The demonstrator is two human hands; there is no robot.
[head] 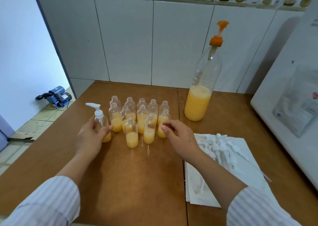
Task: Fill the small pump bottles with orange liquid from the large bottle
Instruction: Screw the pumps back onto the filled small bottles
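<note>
White wall tiles (130, 41) with a painted border of jugs and bowls back a brown table (137, 174). On it stands a cluster of small clear bottles (142, 115), uncapped, each holding orange liquid at the bottom. Two of them stand nearest the person: one (131, 134) in front of the middle, another (149, 131) just to its right.

At the cluster's left edge, the left hand (91, 136) grips a capped bottle (103, 126), fingers and thumb curled round its body. That bottle carries a white pump head (96, 109) with the spout pointing left, and its base appears to rest on the table, with orange liquid showing below the fingers.

The right hand (179, 136) hovers at the cluster's right edge, close to the rightmost front bottle (162, 129). Its fingers are loosely curled with thumb and forefinger drawn near each other; it holds nothing that I can make out.

The large bottle (200, 95) stands upright at the back right, well apart from the cluster, about a third full of orange liquid. An orange pump (217, 36) sits in its neck, plunger raised.

Right of the hands, a white cloth (206, 191) lies on the table with a heap of white pump heads (222, 148) on it. A white appliance (292, 105) fills the right edge. On the floor at left sits a blue motor (56, 96).
</note>
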